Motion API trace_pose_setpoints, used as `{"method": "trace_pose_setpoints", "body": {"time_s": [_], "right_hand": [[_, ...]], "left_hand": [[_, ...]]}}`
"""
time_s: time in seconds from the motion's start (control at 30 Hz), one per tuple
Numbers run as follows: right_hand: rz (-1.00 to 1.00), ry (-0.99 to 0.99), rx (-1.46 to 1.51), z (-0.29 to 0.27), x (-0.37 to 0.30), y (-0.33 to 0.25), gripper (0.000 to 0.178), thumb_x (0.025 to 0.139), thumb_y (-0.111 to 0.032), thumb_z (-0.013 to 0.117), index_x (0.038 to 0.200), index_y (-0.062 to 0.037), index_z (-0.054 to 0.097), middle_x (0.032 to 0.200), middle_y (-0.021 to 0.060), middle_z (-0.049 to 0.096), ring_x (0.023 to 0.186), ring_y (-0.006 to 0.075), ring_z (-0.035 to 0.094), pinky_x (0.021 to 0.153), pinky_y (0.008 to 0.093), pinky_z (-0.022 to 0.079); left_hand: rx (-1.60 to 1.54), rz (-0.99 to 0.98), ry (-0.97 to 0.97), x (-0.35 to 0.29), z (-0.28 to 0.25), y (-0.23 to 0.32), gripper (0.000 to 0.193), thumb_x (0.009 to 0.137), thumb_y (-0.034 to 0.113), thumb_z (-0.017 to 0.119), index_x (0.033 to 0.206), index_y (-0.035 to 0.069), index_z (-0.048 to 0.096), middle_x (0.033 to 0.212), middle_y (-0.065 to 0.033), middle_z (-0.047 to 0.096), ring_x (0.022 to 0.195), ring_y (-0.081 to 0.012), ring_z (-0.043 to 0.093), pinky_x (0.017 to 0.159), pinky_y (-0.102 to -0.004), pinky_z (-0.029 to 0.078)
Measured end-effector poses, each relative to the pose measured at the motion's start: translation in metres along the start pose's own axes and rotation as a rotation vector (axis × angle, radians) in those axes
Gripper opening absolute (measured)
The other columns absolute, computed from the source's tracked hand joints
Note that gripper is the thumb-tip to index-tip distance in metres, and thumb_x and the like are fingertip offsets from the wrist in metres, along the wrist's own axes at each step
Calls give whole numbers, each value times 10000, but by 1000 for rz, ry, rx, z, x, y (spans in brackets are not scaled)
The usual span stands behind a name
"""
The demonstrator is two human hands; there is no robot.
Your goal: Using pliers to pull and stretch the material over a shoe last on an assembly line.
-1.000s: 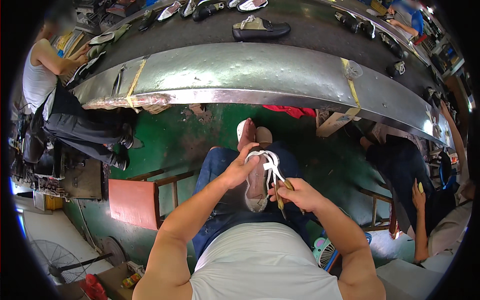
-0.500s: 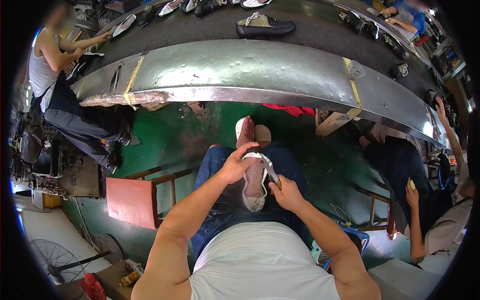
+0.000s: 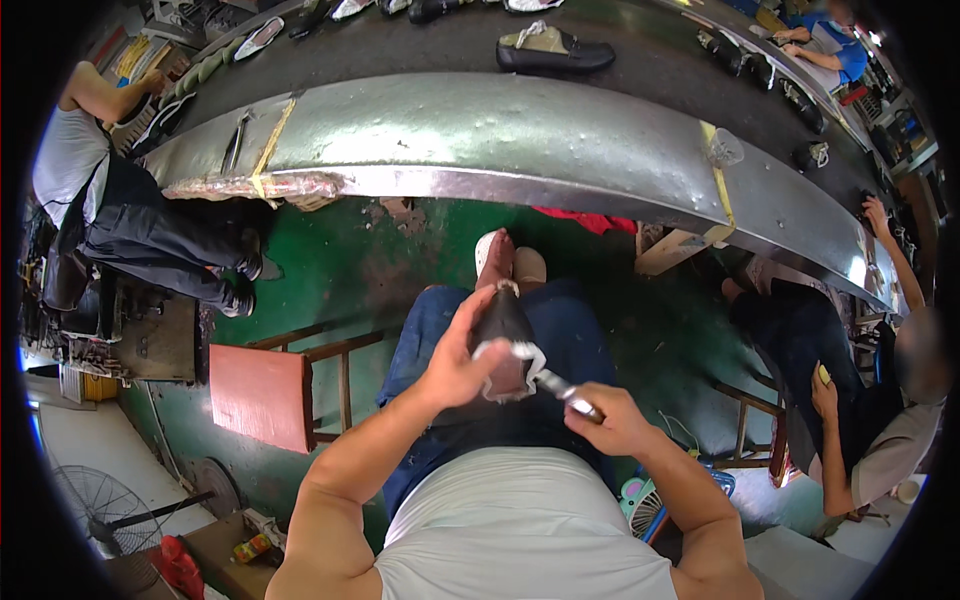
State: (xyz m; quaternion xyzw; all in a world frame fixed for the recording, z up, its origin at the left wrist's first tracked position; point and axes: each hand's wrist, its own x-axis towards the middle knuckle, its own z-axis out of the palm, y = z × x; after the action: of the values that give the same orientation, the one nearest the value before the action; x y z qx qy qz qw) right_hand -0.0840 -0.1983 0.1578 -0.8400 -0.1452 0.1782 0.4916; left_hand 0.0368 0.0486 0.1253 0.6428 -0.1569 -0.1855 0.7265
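Above my lap, my left hand [image 3: 452, 368] is closed around a shoe upper [image 3: 504, 322] that seems to be stretched over a last. Its dark side points away from me, and a ragged white edge frames a brownish underside at the near end. My right hand [image 3: 616, 422] grips a silver metal hand tool [image 3: 557, 384] that looks like pincers. The tip of the tool is beside the white edge at the right; whether it touches cannot be told. My left palm hides part of the shoe upper's left side.
Ahead runs a dark conveyor belt [image 3: 430, 55] with a dented metal edge [image 3: 430, 135], carrying a black shoe [image 3: 556, 50] and several others. A reddish stool [image 3: 260, 395] stands at left, a fan [image 3: 95, 510] behind it. Co-workers [image 3: 75, 165] sit or stand at both sides.
The shoe upper has tipped, so its dark side now shows where the long brownish underside was. My right hand and the tool have drawn back toward me and to the right.
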Motion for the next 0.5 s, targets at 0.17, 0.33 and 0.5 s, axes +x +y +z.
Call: {"method": "trace_pose_setpoints", "body": {"time_s": [0.17, 0.33, 0.5], "right_hand": [[-67, 541, 308, 31, 35, 1, 238, 991, -186, 594, 1124, 5, 542, 931, 132, 663, 817, 186, 635, 764, 328, 505], [-71, 470, 374, 55, 44, 15, 282, 1005, -237, 579, 1150, -1, 527, 971, 171, 672, 863, 258, 670, 791, 356, 517], [-4, 533, 274, 59, 38, 9, 318, 1014, -268, 557, 1159, 14, 542, 977, 202, 676, 889, 347, 694, 791, 388, 528]], "left_hand": [[510, 393, -319, -48, 12, 6, 1108, 710, 103, 880, 1555, 26, 168, 1516, -260, 344, 1393, -470, 375, 1167, -502, 309], [424, 566, -411, -43, 22, -3, 1062, 858, 303, 782, 1607, 120, 51, 1521, -274, 339, 1383, -479, 381, 1136, -568, 311], [496, 505, -436, -46, 23, 4, 1146, 813, 248, 803, 1607, 137, -16, 1509, -270, 348, 1363, -474, 390, 1136, -575, 295]]}}
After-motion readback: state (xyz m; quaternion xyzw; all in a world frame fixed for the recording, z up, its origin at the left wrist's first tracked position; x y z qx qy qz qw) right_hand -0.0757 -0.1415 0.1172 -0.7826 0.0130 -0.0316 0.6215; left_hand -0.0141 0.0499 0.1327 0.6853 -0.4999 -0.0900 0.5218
